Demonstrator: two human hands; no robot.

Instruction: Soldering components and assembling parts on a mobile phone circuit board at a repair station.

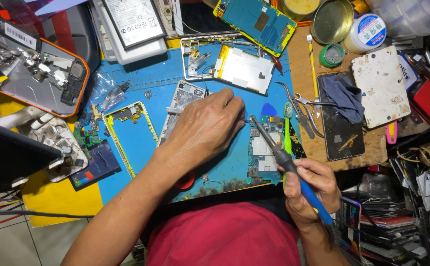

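A small phone circuit board (264,150) lies on the blue work mat (165,74). My right hand (309,189) grips a blue-handled soldering iron (286,162), its tip touching the board's top left corner. My left hand (206,129) rests palm-down just left of the board, fingers pinched on thin metal tweezers (175,110) whose tips reach the same corner. A phone back frame (180,106) lies partly under that hand.
A yellow-edged phone frame (128,135) lies left on the mat. An opened phone with a white battery (234,66) sits behind. Pliers (298,111), a green toothbrush (287,130), a cloth on a dark phone (340,116), tins and jars crowd the right.
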